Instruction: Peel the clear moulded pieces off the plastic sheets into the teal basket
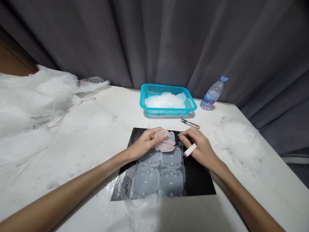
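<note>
A clear plastic sheet of moulded pouch shapes (158, 174) lies on a black mat (200, 180) in front of me. My left hand (145, 141) pinches one clear cut-out piece (166, 141) at the sheet's far end, fingers closed on it. My right hand (201, 146) rests beside it on the mat, fingers curled round a small pink and white tool (190, 150) and its fingertips touching the same piece.
A turquoise basket (190, 101) holding clear pieces stands behind the mat. Pink snips (190, 123) lie between basket and mat. A water bottle (212, 94) stands at the back right. Heaps of clear plastic film (36, 100) cover the left; scraps (238, 141) lie right.
</note>
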`<action>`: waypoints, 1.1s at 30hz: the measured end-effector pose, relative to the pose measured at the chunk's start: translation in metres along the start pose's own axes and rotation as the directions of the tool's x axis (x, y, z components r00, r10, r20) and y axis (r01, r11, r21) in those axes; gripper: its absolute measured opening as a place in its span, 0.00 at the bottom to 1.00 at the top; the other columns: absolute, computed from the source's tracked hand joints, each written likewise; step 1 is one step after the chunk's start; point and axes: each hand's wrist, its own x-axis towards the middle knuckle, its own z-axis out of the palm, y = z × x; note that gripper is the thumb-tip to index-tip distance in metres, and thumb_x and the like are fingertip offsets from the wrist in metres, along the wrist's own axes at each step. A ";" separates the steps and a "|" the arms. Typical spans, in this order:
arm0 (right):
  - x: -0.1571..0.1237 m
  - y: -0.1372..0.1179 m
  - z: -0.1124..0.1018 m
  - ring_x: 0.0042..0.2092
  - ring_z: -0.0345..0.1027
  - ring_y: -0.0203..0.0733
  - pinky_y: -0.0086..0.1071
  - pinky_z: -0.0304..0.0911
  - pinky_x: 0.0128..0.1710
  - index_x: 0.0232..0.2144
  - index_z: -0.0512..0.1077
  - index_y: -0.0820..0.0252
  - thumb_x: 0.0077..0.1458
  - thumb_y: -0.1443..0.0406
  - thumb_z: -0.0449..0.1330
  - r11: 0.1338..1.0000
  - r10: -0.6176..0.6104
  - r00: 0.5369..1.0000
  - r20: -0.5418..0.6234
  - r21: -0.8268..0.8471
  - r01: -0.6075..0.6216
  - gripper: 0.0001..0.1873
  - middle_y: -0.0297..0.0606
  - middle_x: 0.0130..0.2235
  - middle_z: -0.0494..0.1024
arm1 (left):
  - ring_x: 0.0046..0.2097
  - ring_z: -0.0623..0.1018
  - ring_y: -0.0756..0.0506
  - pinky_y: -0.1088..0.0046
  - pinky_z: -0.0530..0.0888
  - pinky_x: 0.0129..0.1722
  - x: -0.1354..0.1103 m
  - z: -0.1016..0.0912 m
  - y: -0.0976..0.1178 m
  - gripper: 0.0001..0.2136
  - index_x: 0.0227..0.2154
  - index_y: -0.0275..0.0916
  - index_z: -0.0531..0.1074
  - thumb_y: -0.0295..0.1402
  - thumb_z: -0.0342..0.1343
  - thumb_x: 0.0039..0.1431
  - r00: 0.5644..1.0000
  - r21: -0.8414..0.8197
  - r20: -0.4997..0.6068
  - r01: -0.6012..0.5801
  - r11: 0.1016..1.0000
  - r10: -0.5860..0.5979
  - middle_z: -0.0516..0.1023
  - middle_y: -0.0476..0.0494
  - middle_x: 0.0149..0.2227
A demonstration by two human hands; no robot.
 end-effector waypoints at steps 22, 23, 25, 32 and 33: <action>-0.002 0.049 0.010 0.36 0.68 0.47 0.40 0.64 0.40 0.31 0.77 0.54 0.72 0.56 0.53 0.975 -0.060 0.991 -0.116 -0.221 0.034 0.19 0.38 0.32 0.81 | 0.54 0.83 0.34 0.53 0.74 0.59 -0.001 -0.007 0.033 0.35 0.64 0.31 0.64 0.58 0.40 0.72 0.942 -0.488 0.290 0.295 0.822 -0.166 0.82 0.25 0.53; -0.002 0.050 0.011 0.36 0.68 0.47 0.40 0.64 0.40 0.31 0.76 0.54 0.72 0.56 0.53 0.973 -0.064 0.991 -0.118 -0.226 0.036 0.19 0.38 0.32 0.81 | 0.54 0.83 0.34 0.53 0.74 0.59 -0.001 -0.007 0.034 0.35 0.64 0.31 0.64 0.58 0.40 0.72 0.942 -0.488 0.294 0.293 0.822 -0.161 0.81 0.24 0.54; -0.003 0.050 0.012 0.36 0.68 0.47 0.40 0.63 0.39 0.31 0.76 0.54 0.72 0.56 0.54 0.972 -0.069 0.990 -0.121 -0.231 0.039 0.19 0.38 0.31 0.81 | 0.54 0.83 0.34 0.54 0.74 0.59 -0.001 -0.007 0.035 0.35 0.64 0.30 0.64 0.58 0.40 0.72 0.941 -0.483 0.299 0.293 0.825 -0.159 0.81 0.24 0.54; -0.002 0.050 0.013 0.36 0.68 0.47 0.39 0.63 0.40 0.31 0.75 0.54 0.71 0.57 0.54 0.969 -0.075 0.992 -0.102 -0.243 0.048 0.17 0.38 0.32 0.81 | 0.54 0.83 0.34 0.53 0.73 0.59 -0.001 -0.007 0.034 0.37 0.65 0.29 0.64 0.59 0.38 0.72 0.938 -0.501 0.317 0.292 0.815 -0.141 0.82 0.24 0.53; -0.002 0.050 0.013 0.37 0.69 0.47 0.39 0.63 0.41 0.31 0.75 0.54 0.71 0.57 0.54 0.970 -0.071 0.992 -0.101 -0.241 0.045 0.17 0.38 0.32 0.81 | 0.54 0.83 0.34 0.53 0.73 0.59 -0.001 -0.007 0.034 0.37 0.65 0.29 0.64 0.59 0.38 0.72 0.937 -0.501 0.321 0.294 0.814 -0.140 0.81 0.24 0.53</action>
